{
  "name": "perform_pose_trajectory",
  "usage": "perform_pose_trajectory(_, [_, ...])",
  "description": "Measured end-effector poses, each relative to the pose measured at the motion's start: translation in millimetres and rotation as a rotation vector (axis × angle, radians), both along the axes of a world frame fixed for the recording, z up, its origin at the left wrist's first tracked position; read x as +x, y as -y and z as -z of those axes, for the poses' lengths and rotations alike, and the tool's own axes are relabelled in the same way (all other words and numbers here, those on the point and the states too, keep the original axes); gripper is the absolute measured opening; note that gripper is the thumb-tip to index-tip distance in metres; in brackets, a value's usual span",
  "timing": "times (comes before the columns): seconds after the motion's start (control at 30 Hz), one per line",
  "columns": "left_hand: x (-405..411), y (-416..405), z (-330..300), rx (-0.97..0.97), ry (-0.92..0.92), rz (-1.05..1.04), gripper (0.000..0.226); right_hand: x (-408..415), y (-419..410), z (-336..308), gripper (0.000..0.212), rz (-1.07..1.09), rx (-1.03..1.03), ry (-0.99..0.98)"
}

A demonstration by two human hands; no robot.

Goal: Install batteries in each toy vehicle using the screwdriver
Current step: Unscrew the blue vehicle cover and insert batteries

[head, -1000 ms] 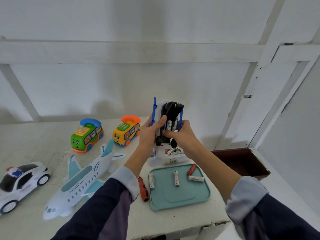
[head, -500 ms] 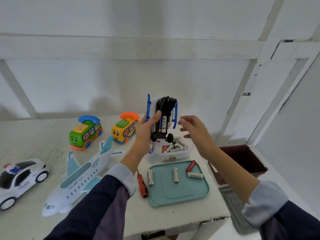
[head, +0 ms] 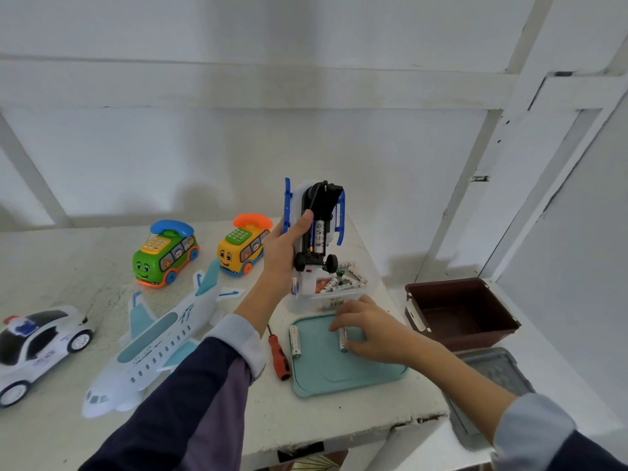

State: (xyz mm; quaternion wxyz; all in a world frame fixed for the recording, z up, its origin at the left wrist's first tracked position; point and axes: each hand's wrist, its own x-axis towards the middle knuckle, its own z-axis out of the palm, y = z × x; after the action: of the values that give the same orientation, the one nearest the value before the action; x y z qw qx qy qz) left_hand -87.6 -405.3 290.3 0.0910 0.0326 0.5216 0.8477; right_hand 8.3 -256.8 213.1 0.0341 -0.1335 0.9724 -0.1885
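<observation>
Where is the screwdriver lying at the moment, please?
In the head view the screwdriver lies on the white table, just left of the teal tray and right of the left sleeve, untouched.

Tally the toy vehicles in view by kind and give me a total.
Bus-shaped phone toys: 2, green and yellow
Airplane: 1
Police car: 1
Vehicle held upside down in the left hand, white and blue, kind unclear: 1
Total: 5
</observation>
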Motion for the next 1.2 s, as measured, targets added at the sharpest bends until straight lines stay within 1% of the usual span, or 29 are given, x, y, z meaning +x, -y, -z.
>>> perform_pose_trajectory(0.1, [0,0,0,-0.001,0.001,-0.006,0.006,-1,0,0,0.029,-0.055,0.015,-0.029])
perform_pose_trajectory(0.2, [1,0,0,0.001,0.003,-0.005,0.006,-2,-4,-2,0.024,-0.093,0.031,0.01])
perform_pose_trajectory(0.33, [2,0,-2,-0.009,0.0,-0.007,0.009,-1,-8,-2,0.025,-0.116,0.047,0.035])
perform_pose_trajectory(0.47, [2,0,-2,-0.016,-0.004,-0.006,0.004,-3,-11,7,0.034,-0.15,0.072,-0.023])
perform_pose_trajectory(0.53, [2,0,-1,-0.026,-0.006,-0.006,0.003,-4,-9,8,0.029,-0.189,0.096,-0.077])
perform_pose_trajectory(0.6, [1,0,0,-0.025,-0.009,0.001,0.003,-6,-11,15,0.022,-0.193,0.102,-0.175])
perform_pose_trajectory(0.63, [1,1,0,-0.021,-0.01,0.005,0.003,-8,-12,18,0.02,-0.17,0.064,-0.22])
perform_pose_trajectory(0.7, [-1,1,1,-0.009,-0.006,0.012,0.005,-4,-6,8,0.015,-0.099,-0.114,-0.246])
perform_pose_trajectory(0.77, [-2,2,2,0.001,0.003,0.014,0.006,2,-1,-18,0.01,0.021,-0.349,-0.176])
perform_pose_trajectory(0.83, [-3,2,2,0.002,0.011,0.023,0.01,8,2,-52,0.013,0.1,-0.536,-0.099])
perform_pose_trajectory(0.9, [-4,1,3,-0.011,0.01,0.027,0.011,8,3,-79,0.017,0.117,-0.684,-0.127])
perform_pose_trajectory(0.93, [-4,1,3,-0.023,0.007,0.023,0.011,6,4,-89,0.02,0.12,-0.721,-0.171])
perform_pose_trajectory(0.97, [-4,1,4,-0.036,0.004,0.019,0.012,1,5,-96,0.023,0.127,-0.717,-0.225])
perform_pose_trajectory(1.03, [-4,2,5,-0.058,-0.003,0.024,0.019,-9,8,-105,0.023,0.14,-0.62,-0.318])
perform_pose_trajectory(1.1, [-4,2,6,-0.074,-0.007,0.026,0.025,-19,15,-111,0.022,0.155,-0.54,-0.359])
perform_pose_trajectory(1.13, [-4,2,6,-0.076,-0.008,0.022,0.026,-22,19,-112,0.022,0.167,-0.543,-0.366])
perform_pose_trajectory(1.2, [-5,2,7,-0.079,-0.013,0.013,0.026,-26,28,-113,0.021,0.211,-0.622,-0.376])
